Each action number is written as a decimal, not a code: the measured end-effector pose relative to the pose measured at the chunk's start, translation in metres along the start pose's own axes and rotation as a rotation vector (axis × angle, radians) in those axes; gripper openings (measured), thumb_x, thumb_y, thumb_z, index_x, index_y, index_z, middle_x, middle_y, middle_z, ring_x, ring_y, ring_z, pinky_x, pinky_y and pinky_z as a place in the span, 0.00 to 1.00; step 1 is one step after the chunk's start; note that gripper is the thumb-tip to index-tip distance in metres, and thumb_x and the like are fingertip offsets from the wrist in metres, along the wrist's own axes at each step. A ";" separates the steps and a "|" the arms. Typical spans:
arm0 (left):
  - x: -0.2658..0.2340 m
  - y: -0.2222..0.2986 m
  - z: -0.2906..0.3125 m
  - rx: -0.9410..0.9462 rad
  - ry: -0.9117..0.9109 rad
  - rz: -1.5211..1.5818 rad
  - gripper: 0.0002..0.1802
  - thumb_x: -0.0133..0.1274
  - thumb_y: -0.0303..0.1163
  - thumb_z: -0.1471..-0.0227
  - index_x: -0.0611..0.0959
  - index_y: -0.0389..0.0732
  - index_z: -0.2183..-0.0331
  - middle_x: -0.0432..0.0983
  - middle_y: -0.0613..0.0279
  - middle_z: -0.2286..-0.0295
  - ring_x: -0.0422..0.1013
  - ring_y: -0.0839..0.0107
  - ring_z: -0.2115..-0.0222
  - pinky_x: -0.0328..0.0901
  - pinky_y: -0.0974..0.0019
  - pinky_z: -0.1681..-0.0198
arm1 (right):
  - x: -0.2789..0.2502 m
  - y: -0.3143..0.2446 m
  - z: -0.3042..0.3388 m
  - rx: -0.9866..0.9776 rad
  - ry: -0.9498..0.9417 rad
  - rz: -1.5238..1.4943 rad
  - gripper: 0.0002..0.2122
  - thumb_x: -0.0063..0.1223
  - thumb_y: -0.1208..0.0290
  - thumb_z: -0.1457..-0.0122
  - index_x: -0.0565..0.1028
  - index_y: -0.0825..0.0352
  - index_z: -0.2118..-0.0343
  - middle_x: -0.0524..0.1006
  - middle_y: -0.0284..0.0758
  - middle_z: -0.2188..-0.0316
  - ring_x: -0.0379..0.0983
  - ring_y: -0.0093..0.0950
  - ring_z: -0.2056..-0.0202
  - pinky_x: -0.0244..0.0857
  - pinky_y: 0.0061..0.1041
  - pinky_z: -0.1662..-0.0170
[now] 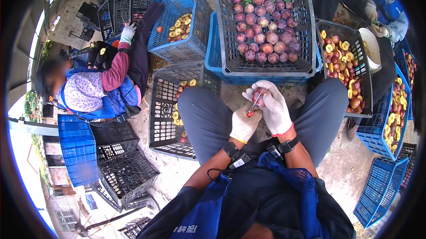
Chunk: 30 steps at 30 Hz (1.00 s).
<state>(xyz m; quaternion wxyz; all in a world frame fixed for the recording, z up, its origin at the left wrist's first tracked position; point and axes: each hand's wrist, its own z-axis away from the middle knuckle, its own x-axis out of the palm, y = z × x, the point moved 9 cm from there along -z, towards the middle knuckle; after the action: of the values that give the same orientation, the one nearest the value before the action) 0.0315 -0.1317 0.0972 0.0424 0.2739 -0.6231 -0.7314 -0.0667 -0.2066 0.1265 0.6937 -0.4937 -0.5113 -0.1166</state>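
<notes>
My left hand [244, 124], in a white knit glove, is closed around the red handle of a small knife [254, 104]. The knife's thin blade lies against a reddish-purple plum [258, 97]. Gloved in white too, my right hand [276, 110] holds that plum, its fingers curled over the far side. Both hands meet above the gap between my knees. Just beyond them, a black crate [225, 57] full of whole plums [262, 21] rests on a blue crate [213, 39].
Cut plums with yellow flesh fill a black crate [368, 88] by my right knee and a blue crate [390, 148]. Left stand a partly filled black crate [162, 123] and blue crate [177, 52]. Co-workers sit left [84, 90] and far right [395, 13].
</notes>
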 end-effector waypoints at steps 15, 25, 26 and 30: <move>0.040 -0.036 -0.026 0.120 0.074 -0.354 0.09 0.57 0.36 0.44 0.86 0.41 0.69 0.83 0.49 0.73 0.81 0.49 0.69 0.73 0.54 0.67 | -0.045 -0.001 -0.015 -0.079 0.203 0.333 0.27 0.66 0.93 0.57 0.73 0.67 0.53 0.76 0.36 0.54 0.77 0.30 0.52 0.74 0.35 0.44; 0.081 -0.158 -0.048 0.034 -0.130 -0.377 0.13 0.58 0.40 0.41 0.87 0.45 0.59 0.86 0.58 0.64 0.82 0.60 0.59 0.74 0.60 0.58 | -0.054 0.010 -0.029 -0.041 0.201 0.616 0.24 0.66 0.92 0.58 0.75 0.68 0.55 0.79 0.33 0.59 0.80 0.26 0.58 0.75 0.29 0.50; 0.079 -0.154 -0.048 0.037 -0.128 -0.368 0.13 0.58 0.40 0.41 0.87 0.45 0.59 0.86 0.58 0.64 0.82 0.60 0.59 0.74 0.60 0.58 | -0.052 0.010 -0.029 -0.044 0.189 0.640 0.24 0.66 0.91 0.59 0.75 0.68 0.55 0.79 0.33 0.60 0.80 0.26 0.59 0.75 0.28 0.51; 0.074 -0.141 -0.043 0.117 -0.187 -0.551 0.09 0.58 0.38 0.44 0.88 0.46 0.64 0.86 0.57 0.68 0.82 0.57 0.63 0.74 0.58 0.60 | -0.040 0.019 -0.025 -0.026 0.152 0.721 0.24 0.67 0.91 0.59 0.76 0.68 0.56 0.79 0.33 0.60 0.80 0.26 0.60 0.75 0.28 0.52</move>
<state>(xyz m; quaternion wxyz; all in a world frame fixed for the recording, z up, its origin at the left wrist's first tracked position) 0.0280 -0.1691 -0.0635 -0.2310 0.3662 -0.5678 -0.7002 -0.0570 -0.2316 0.0833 0.7200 -0.6407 -0.2502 0.0924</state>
